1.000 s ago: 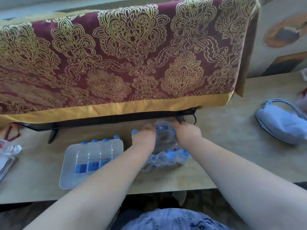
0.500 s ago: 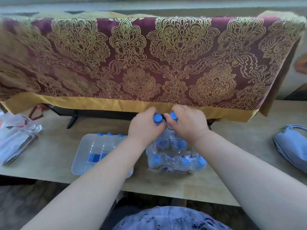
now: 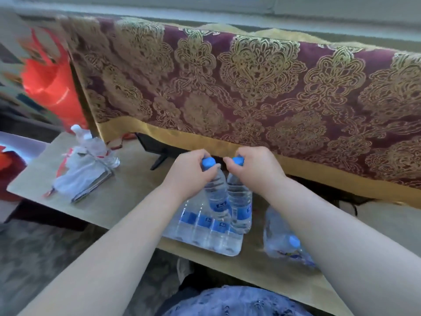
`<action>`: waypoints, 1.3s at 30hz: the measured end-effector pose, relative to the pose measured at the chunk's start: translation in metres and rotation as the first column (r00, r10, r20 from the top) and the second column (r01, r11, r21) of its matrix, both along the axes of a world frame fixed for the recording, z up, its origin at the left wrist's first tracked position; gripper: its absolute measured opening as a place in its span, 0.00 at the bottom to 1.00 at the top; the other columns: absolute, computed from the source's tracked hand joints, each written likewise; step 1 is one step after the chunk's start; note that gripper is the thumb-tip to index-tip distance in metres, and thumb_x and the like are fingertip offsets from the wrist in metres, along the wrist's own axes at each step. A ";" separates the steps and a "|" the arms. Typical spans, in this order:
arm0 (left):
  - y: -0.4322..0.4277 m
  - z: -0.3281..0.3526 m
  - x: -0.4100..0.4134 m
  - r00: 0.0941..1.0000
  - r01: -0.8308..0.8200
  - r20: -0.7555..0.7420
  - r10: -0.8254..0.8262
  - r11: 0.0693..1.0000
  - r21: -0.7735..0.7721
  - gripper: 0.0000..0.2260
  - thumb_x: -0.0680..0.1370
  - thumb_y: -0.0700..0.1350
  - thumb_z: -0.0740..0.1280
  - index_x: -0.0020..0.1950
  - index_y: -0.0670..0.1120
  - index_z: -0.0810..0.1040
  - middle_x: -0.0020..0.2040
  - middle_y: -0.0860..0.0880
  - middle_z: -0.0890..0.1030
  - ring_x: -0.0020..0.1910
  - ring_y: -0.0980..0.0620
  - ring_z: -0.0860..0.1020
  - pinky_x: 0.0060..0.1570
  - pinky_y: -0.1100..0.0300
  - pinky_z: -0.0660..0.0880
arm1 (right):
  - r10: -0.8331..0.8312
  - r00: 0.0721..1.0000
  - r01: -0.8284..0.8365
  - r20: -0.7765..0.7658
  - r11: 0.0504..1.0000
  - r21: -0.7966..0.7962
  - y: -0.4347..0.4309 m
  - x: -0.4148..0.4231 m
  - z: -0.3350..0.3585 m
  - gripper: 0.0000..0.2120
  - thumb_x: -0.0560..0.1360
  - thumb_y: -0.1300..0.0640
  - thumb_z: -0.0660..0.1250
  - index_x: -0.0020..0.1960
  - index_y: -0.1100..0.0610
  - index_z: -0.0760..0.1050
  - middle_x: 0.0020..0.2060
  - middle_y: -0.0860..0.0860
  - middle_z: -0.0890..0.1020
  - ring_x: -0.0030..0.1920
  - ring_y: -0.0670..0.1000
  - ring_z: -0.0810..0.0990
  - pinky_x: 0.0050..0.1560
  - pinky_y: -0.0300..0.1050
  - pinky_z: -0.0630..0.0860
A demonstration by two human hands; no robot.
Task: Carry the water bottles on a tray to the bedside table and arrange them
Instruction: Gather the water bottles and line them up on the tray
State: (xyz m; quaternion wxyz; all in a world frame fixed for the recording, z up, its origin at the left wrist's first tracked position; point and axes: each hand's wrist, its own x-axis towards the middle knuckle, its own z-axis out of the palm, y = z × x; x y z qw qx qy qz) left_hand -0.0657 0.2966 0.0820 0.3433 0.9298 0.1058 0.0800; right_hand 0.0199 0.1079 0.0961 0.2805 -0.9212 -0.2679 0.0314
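Note:
My left hand (image 3: 190, 172) grips a small clear water bottle (image 3: 217, 195) by its blue-capped neck. My right hand (image 3: 254, 166) holds a second bottle (image 3: 239, 201) the same way, right beside the first. Both bottles hang upright above a clear plastic tray (image 3: 235, 248) near the table's front edge. Several blue-labelled bottles (image 3: 198, 221) lie side by side in that tray. To the right of the tray sits the torn plastic pack (image 3: 281, 238) with more blue-capped bottles, partly hidden by my right forearm.
A TV draped in maroon and gold patterned cloth (image 3: 262, 87) stands along the back of the wooden table (image 3: 136, 185). On the table's left end lie a white-capped bottle (image 3: 91, 142) and crumpled white bags (image 3: 79, 176). A red bag (image 3: 50, 80) hangs at far left.
Both hands have lifted a bottle each out of the pack and carried them left, over the tray. My view has swung to the left.

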 end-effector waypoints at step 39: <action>0.135 -0.240 -0.020 0.710 0.201 -0.701 -0.056 0.972 0.126 0.41 0.77 0.54 0.69 0.80 0.45 0.47 0.73 0.45 0.63 0.69 0.44 0.67 0.59 0.50 0.73 | -0.353 0.824 -0.013 -0.444 0.771 -0.637 0.166 -0.071 -0.223 0.41 0.69 0.32 0.67 0.71 0.53 0.56 0.34 0.47 0.74 0.33 0.50 0.74 0.26 0.43 0.66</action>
